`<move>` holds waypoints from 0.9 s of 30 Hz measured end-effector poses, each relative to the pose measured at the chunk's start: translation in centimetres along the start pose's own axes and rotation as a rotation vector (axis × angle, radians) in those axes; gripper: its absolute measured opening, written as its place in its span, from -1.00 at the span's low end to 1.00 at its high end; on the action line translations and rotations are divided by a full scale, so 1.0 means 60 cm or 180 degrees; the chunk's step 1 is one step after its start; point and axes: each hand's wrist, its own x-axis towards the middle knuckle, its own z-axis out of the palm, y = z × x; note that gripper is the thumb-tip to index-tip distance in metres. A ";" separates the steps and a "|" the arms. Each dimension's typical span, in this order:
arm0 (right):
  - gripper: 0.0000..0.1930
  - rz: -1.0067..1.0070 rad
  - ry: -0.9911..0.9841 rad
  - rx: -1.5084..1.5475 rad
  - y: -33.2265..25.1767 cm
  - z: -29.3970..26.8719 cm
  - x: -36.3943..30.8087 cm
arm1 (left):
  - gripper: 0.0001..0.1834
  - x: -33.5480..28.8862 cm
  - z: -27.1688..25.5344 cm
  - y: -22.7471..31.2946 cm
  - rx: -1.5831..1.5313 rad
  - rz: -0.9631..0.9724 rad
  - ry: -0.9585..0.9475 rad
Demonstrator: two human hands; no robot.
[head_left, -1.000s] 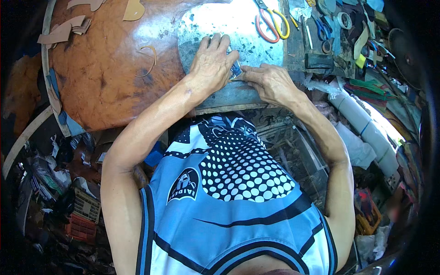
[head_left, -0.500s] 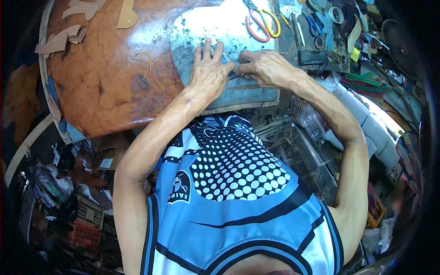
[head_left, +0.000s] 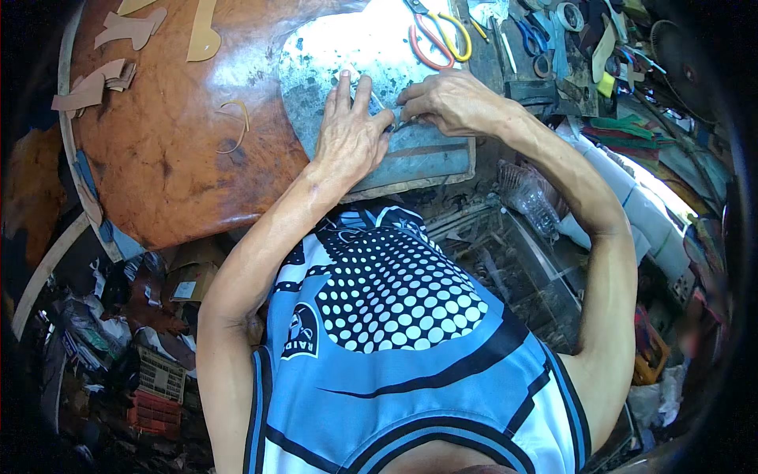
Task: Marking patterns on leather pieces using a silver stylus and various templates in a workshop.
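Observation:
My left hand (head_left: 347, 130) lies with its fingers stretched out and apart on a grey, dark-speckled sheet (head_left: 312, 59). A slim pale piece (head_left: 377, 100) shows beside its index finger; most of it is hidden. Close to the left thumb, my right hand (head_left: 454, 103) is closed, its thumb and fingers bent together over the sheet. What it pinches, if anything, is too small and covered to name. Scissors with one red and one yellow handle (head_left: 464, 49) lie just beyond the right hand.
Tan cut pieces (head_left: 130, 28) and a thin curled strip (head_left: 243, 126) lie on the brown tabletop (head_left: 181, 174) at left. Blue-handled scissors (head_left: 540, 39), a tape roll (head_left: 569, 16) and a dark block (head_left: 532, 93) crowd the right side. A red crate (head_left: 155, 412) stands low at left.
The view has shifted slightly, so the tabletop things sit a little further left. My right hand has risen slightly relative to the left, its fingers still bent. The left hand stays on the sheet.

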 end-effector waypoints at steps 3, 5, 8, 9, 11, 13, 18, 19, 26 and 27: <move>-0.68 -0.0057 0.0025 0.0020 0.005 -0.004 0.003 | -0.74 -0.001 0.001 0.001 0.0021 0.0000 0.0050; -0.69 -0.0016 -0.0061 0.0055 0.014 -0.004 0.005 | -0.75 -0.001 0.002 0.000 0.0033 0.0002 0.0039; -0.70 -0.0100 -0.0119 0.0082 0.017 -0.009 0.010 | -0.75 0.000 0.001 0.000 0.0058 0.0015 0.0025; -0.70 -0.0088 -0.0109 0.0068 0.018 -0.009 0.011 | -0.76 0.000 0.001 0.000 0.0068 0.0027 0.0015; -0.79 0.0126 -0.0341 0.0097 0.014 -0.009 0.009 | -0.75 0.001 -0.001 0.001 0.0071 0.0052 0.0012; -0.79 0.0251 -0.0404 0.0077 0.006 -0.020 0.015 | -0.75 0.001 -0.003 0.000 0.0082 0.0099 0.0013; -0.73 0.0135 -0.0247 0.0000 0.014 -0.006 -0.004 | -0.70 0.002 0.000 -0.007 0.0039 0.0105 0.0014; -0.70 0.0281 -0.0385 -0.0007 0.005 -0.008 -0.016 | -0.71 0.001 -0.001 -0.009 0.0005 0.0144 0.0046; -0.67 0.1590 0.1725 0.1094 -0.113 0.101 -0.053 | -0.75 -0.003 0.040 -0.026 -0.0077 0.0159 0.0743; -0.66 0.1822 0.1822 0.1145 -0.134 0.114 -0.041 | -0.75 -0.003 0.040 -0.023 -0.0092 0.0160 0.0726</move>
